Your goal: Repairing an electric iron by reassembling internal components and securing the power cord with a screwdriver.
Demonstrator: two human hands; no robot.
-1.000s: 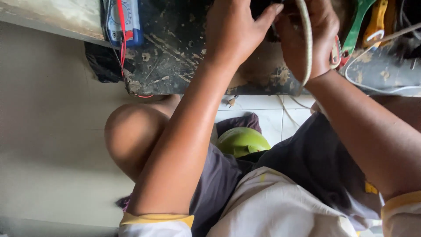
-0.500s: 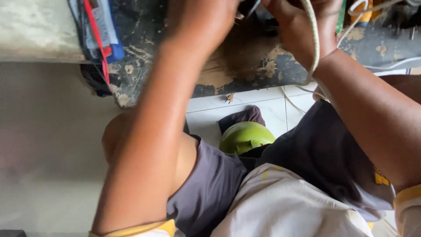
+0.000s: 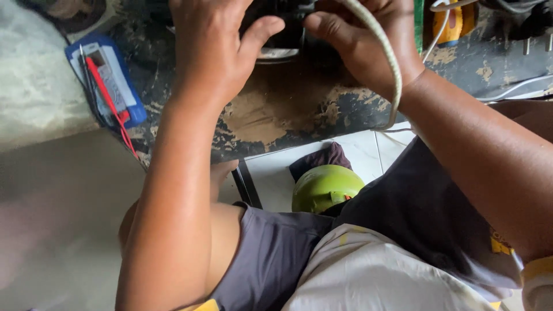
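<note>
From the head camera, looking down: left hand (image 3: 216, 49) wrapped over the left side of a dark, black device (image 3: 282, 26) at the top edge of the frame, thumb stretched rightward along its lower rim, fingers curled over the far side and mostly out of sight. Right hand (image 3: 360, 43) clamped on the right side of the same device, thumb pointing left toward the left thumb, the two thumb tips near each other but apart. Device pinned between both palms, resting on or just above a worn, stained dark workbench (image 3: 276, 115); only a small part visible, so kind of device not clear. Looped over the back of the right hand and down past the wrist, a pale braided cord (image 3: 391, 63). Left of the left hand, well apart, a blue multimeter (image 3: 112, 80) lying flat on the bench with a red probe lead (image 3: 112, 103) across it. Right of the right hand, beyond the cord, a yellow-orange tool (image 3: 452, 23) and thin white wires (image 3: 518, 89) on the bench top. Below both forearms, under the bench edge, a green rounded object (image 3: 325, 187) on white floor tiles (image 3: 276, 178), beside a dark cloth (image 3: 319, 160). Nearest the lens, grey shorts and a pale shirt with yellow-trimmed sleeves.
</note>
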